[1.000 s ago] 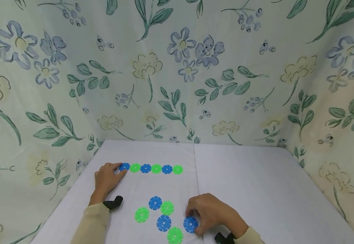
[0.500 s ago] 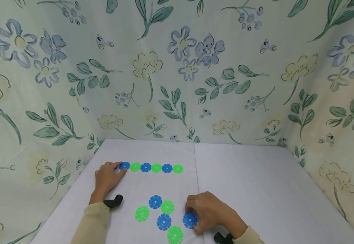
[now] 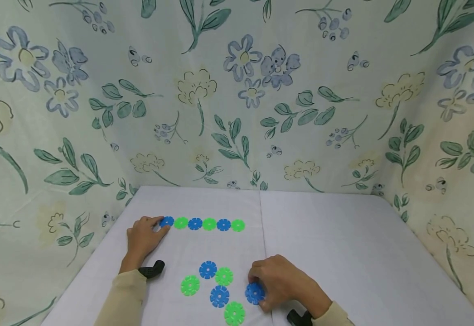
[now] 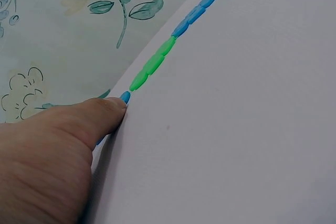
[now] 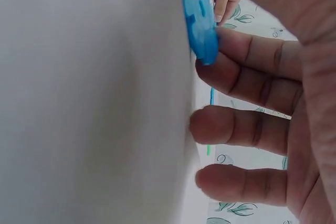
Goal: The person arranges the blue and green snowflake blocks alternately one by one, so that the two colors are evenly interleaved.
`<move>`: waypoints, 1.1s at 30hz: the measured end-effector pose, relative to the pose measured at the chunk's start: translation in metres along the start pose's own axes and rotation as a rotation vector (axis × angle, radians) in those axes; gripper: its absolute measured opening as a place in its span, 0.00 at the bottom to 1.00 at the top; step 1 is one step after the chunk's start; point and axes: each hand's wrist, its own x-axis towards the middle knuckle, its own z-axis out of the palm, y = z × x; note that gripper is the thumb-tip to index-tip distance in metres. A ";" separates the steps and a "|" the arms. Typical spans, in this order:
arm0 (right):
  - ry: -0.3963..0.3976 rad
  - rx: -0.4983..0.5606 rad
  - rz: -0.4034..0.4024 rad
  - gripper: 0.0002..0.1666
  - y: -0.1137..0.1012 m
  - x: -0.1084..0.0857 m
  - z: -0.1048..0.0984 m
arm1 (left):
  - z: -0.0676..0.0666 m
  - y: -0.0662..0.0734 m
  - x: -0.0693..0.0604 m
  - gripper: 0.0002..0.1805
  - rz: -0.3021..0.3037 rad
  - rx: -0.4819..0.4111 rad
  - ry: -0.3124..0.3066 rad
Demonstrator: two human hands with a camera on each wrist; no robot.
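Observation:
At the left end of a row of notched plastic discs, my left hand [image 3: 143, 240] pinches a blue disc [image 3: 167, 222] between thumb and fingers. In the left wrist view only a sliver of that disc shows past the thumb. Green discs [image 3: 181, 223] and blue discs [image 3: 195, 224] alternate along the row, edge to edge. My right hand [image 3: 283, 280], nearer the front, holds another blue disc [image 3: 255, 293] by its edge. The right wrist view shows this blue disc [image 5: 202, 32] between thumb and fingertips, close to the tabletop, with the other fingers spread below it in the picture.
Left of my right hand lie several loose discs, among them a blue one [image 3: 208, 270], a green one [image 3: 190, 285] and a green one [image 3: 234, 313] near the front. White cloth [image 3: 343, 244] covers the table. A floral curtain [image 3: 237, 136] encloses the back and sides.
My right hand and its blue disc have shifted slightly away from me, mostly in the first half second. The left hand, the row and the loose discs stay put.

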 end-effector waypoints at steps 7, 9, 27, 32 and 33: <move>0.000 -0.015 0.012 0.27 -0.003 0.001 0.000 | -0.001 0.000 0.000 0.29 -0.010 -0.001 -0.005; 0.009 -0.016 0.014 0.26 -0.003 0.000 -0.001 | -0.001 0.000 0.000 0.29 -0.007 -0.002 -0.005; -0.041 0.380 0.038 0.24 0.007 0.000 0.001 | 0.000 -0.002 0.000 0.30 -0.013 -0.004 -0.017; -0.021 0.547 0.019 0.23 0.016 -0.001 0.007 | 0.000 -0.003 0.002 0.30 -0.010 -0.002 -0.025; -0.020 0.571 0.015 0.23 0.017 -0.002 0.008 | 0.000 -0.003 0.002 0.30 -0.010 -0.003 -0.026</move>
